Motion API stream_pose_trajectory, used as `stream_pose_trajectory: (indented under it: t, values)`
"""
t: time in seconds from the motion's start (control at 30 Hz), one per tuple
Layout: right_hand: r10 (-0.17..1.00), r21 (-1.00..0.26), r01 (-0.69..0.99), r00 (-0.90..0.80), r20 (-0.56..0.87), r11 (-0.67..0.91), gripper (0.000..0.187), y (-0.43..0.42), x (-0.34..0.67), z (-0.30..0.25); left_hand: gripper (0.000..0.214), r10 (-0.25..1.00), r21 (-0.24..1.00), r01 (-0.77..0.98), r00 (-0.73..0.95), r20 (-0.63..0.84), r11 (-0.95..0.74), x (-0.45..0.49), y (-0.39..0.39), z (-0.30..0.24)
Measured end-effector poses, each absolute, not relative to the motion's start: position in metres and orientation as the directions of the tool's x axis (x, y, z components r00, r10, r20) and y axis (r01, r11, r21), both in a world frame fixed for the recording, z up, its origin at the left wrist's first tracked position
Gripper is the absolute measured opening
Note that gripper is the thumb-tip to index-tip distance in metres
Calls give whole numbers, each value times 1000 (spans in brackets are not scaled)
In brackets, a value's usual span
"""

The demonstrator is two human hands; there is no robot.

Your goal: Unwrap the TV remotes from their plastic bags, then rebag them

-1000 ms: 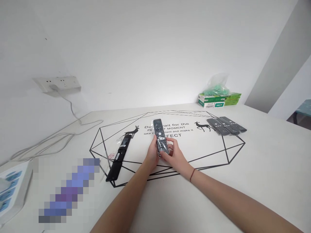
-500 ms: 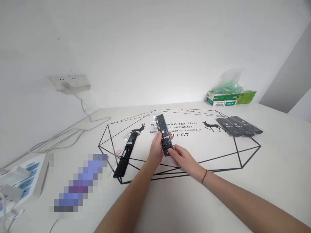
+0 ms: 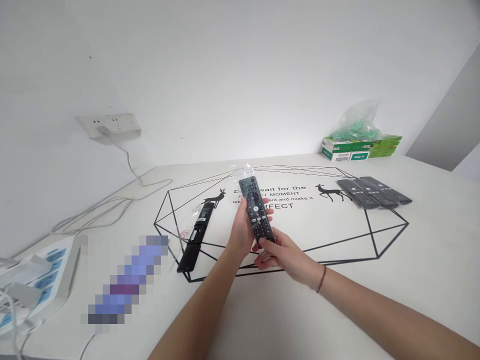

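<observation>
A black remote control point(image 3: 256, 208) with its buttons facing up is held over the middle of the table, tilted, its far end to the left. A clear plastic sleeve point(image 3: 242, 171) sticks out past its far end. My left hand point(image 3: 243, 230) wraps round its left side, thumb on the edge and fingertips showing on the right. With thumb and fingers, my right hand point(image 3: 283, 251) grips the near end. To the left lies another remote point(image 3: 195, 237), back up, its battery compartment uncovered, with clear plastic beside it.
Several dark remotes point(image 3: 373, 192) lie overlapped at the right. Green and white boxes point(image 3: 347, 149) with a plastic bag point(image 3: 358, 122) on top stand against the wall. On the left are a power strip point(image 3: 56, 277), grey cables point(image 3: 112, 205) and a blurred bluish object point(image 3: 129, 280).
The remote in my hands has come slightly nearer and shows larger. More of the sleeve shows beyond its far end. My right hand has shifted a little lower at the near end.
</observation>
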State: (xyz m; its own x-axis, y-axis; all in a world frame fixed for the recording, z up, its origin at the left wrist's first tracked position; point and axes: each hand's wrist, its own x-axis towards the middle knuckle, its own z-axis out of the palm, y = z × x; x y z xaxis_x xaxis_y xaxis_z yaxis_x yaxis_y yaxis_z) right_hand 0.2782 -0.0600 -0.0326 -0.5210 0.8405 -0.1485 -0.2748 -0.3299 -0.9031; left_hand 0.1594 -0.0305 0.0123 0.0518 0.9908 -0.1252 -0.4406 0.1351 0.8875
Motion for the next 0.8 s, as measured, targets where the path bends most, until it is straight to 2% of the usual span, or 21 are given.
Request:
stream_pose_trajectory:
  t: [0.27,0.47,0.6,0.73,0.8]
  values:
    - [840,-894,-291,-522,-150,-340,33,-60,281,-28,44,999,886,-461,4,-48,44,161,-32,15]
    - [786,-913,-220,-599,-153,-344,33,-60,283,-27,44,999,866,-500,-43,4,-25,161,-33,20]
    - [785,-960,-139,-610,-112,-244,30,-63,281,-28,44,978,874,-475,-206,7,-107,148,-26,33]
    - [772,-983,-41,-625,-115,-179,33,-66,280,-27,39,880,875,-351,-450,153,-332,98,-20,53]
    - [775,-982,-27,-619,-128,-184,34,-67,280,-27,35,815,887,-261,-547,189,-381,62,-20,59]
